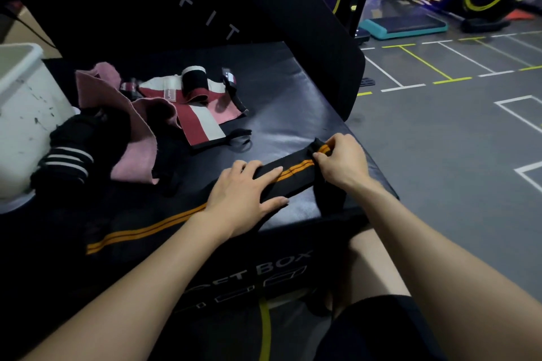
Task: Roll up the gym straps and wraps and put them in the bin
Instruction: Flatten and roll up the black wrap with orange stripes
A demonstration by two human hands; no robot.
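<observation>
A long black wrap with two orange stripes (296, 174) lies stretched across the black soft box (287, 114). My right hand (341, 163) pinches and curls its far end near the box's right edge. My left hand (245, 189) lies flat on the wrap's middle, fingers spread, pressing it down. The wrap's tail (132, 236) runs off to the lower left. A white bin (22, 114) stands at the left edge of the box.
A heap of loose wraps lies beside the bin: pink ones (137, 138), a maroon-and-white one (196, 120), a small rolled black-and-white one (195, 79) and a black one with white stripes (63, 164). A tall black pad rises behind the box. Grey gym floor lies to the right.
</observation>
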